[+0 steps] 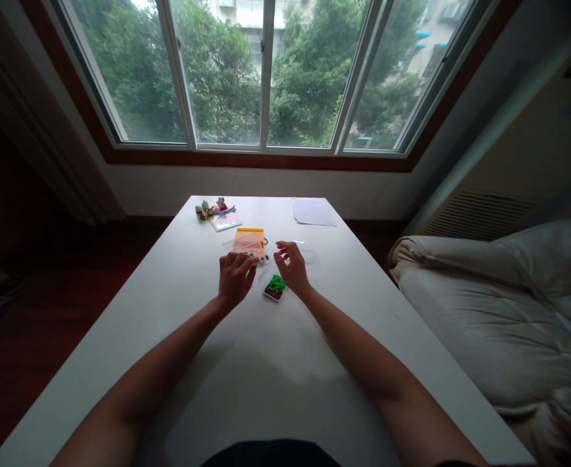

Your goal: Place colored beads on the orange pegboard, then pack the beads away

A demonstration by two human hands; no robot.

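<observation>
My left hand [236, 277] is over the middle of the table, palm down, fingers curled in. Whatever it grips, if anything, is hidden. Just beyond its fingers lies an orange packet [249, 237], with a sheet of thin clear plastic [234, 244] over its left part. To the right, my right hand [292, 267] hovers with its fingers bent and a gap between thumb and fingertips; nothing shows in it. Between my wrists sits a small white-edged piece [275, 287] covered in green, dark brown and red bits. Another clear plastic strip [303, 242] shows beyond my right hand.
On the white table [266, 363], small colourful figures [205, 210] stand at the far left beside a pale square card [225, 221]. White paper sheets [313, 211] lie at the far right. A light-coloured sofa [499, 292] is right of the table, and a window [266, 78] is behind it.
</observation>
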